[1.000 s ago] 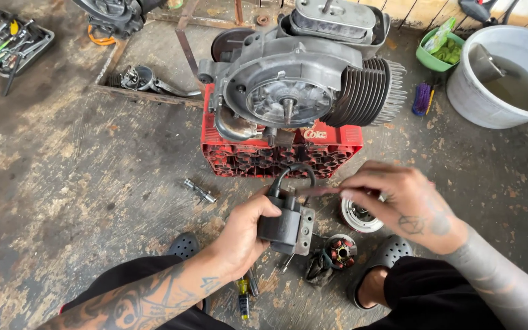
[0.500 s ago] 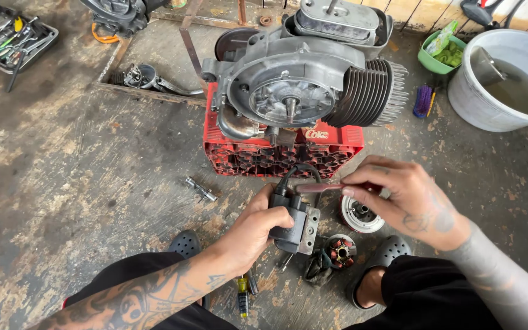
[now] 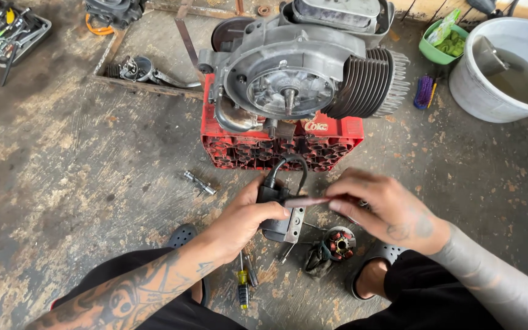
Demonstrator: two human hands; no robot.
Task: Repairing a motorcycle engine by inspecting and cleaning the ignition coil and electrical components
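My left hand (image 3: 249, 219) grips a small black ignition coil (image 3: 279, 211) with a metal bracket and a looped black cable, held just above the floor. My right hand (image 3: 386, 211) pinches a thin reddish wire (image 3: 305, 201) that runs from the coil. Beyond both hands, a grey air-cooled engine (image 3: 300, 79) with cooling fins rests on a red plastic crate (image 3: 276, 146). A round stator plate (image 3: 337, 242) with copper windings lies on the floor under my right hand.
A screwdriver (image 3: 242, 286) lies between my knees and a small metal bolt (image 3: 200, 182) lies left of the crate. A white bucket of water (image 3: 508, 67), a green bowl (image 3: 441, 43) and a purple brush (image 3: 423, 91) stand at the right. A tool tray (image 3: 7, 30) sits far left.
My right hand has drawn the wire out sideways from the coil. My left hand keeps hold of the coil, which sits a little further from me.
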